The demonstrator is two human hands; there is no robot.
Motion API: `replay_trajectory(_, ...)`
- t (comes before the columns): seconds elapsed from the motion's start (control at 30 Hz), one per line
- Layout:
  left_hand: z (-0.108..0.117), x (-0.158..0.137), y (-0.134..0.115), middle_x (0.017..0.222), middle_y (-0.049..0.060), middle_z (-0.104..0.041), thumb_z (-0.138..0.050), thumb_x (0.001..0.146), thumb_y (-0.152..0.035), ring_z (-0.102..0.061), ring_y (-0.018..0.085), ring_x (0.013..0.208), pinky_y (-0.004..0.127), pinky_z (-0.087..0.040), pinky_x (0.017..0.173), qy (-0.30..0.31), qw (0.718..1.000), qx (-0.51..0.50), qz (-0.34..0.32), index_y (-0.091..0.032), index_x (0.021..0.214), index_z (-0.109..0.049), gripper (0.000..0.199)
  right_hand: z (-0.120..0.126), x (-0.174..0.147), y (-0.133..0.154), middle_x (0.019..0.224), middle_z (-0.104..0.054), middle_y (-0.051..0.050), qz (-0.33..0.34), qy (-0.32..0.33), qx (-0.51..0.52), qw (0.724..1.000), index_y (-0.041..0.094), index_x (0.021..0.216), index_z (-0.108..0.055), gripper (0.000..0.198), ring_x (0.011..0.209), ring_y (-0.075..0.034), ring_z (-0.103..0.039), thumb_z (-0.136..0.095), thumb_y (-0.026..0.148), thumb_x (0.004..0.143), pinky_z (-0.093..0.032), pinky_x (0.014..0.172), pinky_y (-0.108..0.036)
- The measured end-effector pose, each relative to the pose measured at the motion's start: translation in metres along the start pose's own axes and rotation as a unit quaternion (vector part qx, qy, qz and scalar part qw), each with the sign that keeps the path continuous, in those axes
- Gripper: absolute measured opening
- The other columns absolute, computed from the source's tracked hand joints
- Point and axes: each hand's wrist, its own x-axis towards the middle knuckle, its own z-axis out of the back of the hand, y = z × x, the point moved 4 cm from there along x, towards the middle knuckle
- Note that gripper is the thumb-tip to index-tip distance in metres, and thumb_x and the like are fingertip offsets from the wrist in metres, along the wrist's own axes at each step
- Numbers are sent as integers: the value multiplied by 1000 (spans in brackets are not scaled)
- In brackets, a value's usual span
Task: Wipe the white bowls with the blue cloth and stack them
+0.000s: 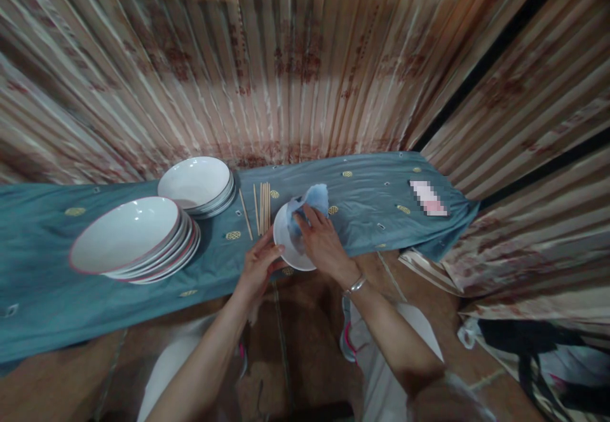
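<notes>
A white bowl is held near the front edge of the cloth-covered table. My left hand grips its left side, with the thumb at the rim and the fingers partly hidden beneath. Inside the bowl, my right hand presses a light blue cloth against the inner wall. Part of the cloth sticks up past the far rim. Several wooden chopsticks lie side by side just left of the bowl, one of them set apart at an angle.
Two stacks stand on the left: large red-rimmed bowls in front and white dishes behind. A blurred-out flat object lies at the table's right. Pleated curtains hang behind the teal tablecloth. A dark bag sits at lower right.
</notes>
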Motion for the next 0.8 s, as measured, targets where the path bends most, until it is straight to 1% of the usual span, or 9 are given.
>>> replay_trajectory(0.1, 4, 1, -1, 92, 7, -78, -89, 51, -33, -72, 23, 77, 36, -60, 69, -26, 1000, -2, -6, -18, 122, -68, 76, -2, -1, -5, 150, -43, -18, -14, 12, -76, 997, 13, 136, -54, 46, 128, -34, -46, -38, 7, 93, -45, 99, -49)
replay_trajectory(0.17, 6, 2, -3, 95, 9, -78, -90, 49, -33, -72, 25, 81, 37, -60, 69, -39, 999, -3, -10, -17, 124, -67, 80, -3, -2, -7, 148, -46, -18, -16, 17, -103, 994, 13, 132, -57, 42, 122, -34, -49, -39, 9, 94, -46, 95, -48)
replay_trajectory(0.27, 8, 3, -6, 98, 9, -77, -90, 47, -33, -72, 27, 86, 39, -60, 71, -53, 998, -4, -21, -18, 128, -65, 86, -3, -4, -6, 141, -51, -20, -15, 36, -110, 993, 12, 122, -63, 35, 116, -33, -51, -41, 11, 95, -46, 92, -47)
replay_trajectory(0.37, 9, 4, -8, 97, 9, -77, -90, 46, -33, -72, 26, 87, 39, -59, 72, -66, 997, -7, -32, -19, 131, -63, 90, -1, -5, -1, 129, -58, -19, -14, 78, -94, 992, 12, 110, -67, 27, 111, -32, -53, -46, 12, 93, -46, 93, -46)
replay_trajectory(0.47, 9, 3, -10, 93, 7, -77, -91, 44, -32, -71, 24, 82, 38, -59, 71, -76, 996, -13, -34, -18, 130, -63, 91, 2, -6, 5, 117, -63, -17, 4, 121, -52, 991, 10, 106, -68, 26, 110, -27, -54, -46, 9, 92, -45, 97, -41)
replay_trajectory(0.53, 8, 2, -10, 90, 6, -77, -91, 43, -31, -70, 22, 78, 36, -59, 68, -79, 996, -17, -33, -17, 129, -64, 91, 2, -7, 9, 111, -65, -15, 17, 139, -14, 990, 9, 105, -68, 26, 108, -25, -56, -46, 8, 92, -44, 99, -38)
replay_trajectory(0.67, 7, 2, -11, 84, 3, -75, -90, 44, -31, -67, 17, 70, 32, -58, 65, -75, 996, -25, -37, -16, 126, -66, 87, 0, -7, 10, 111, -69, -12, 20, 147, 89, 985, 12, 104, -68, 24, 105, -21, -60, -48, 8, 91, -44, 97, -35)
replay_trajectory(0.8, 8, 4, -9, 79, 1, -74, -90, 46, -30, -64, 14, 64, 29, -57, 62, -69, 996, -34, -36, -17, 123, -67, 82, 0, -6, 9, 112, -71, -8, 23, 148, 198, 969, 16, 104, -69, 27, 103, -19, -63, -49, 8, 88, -46, 93, -32)
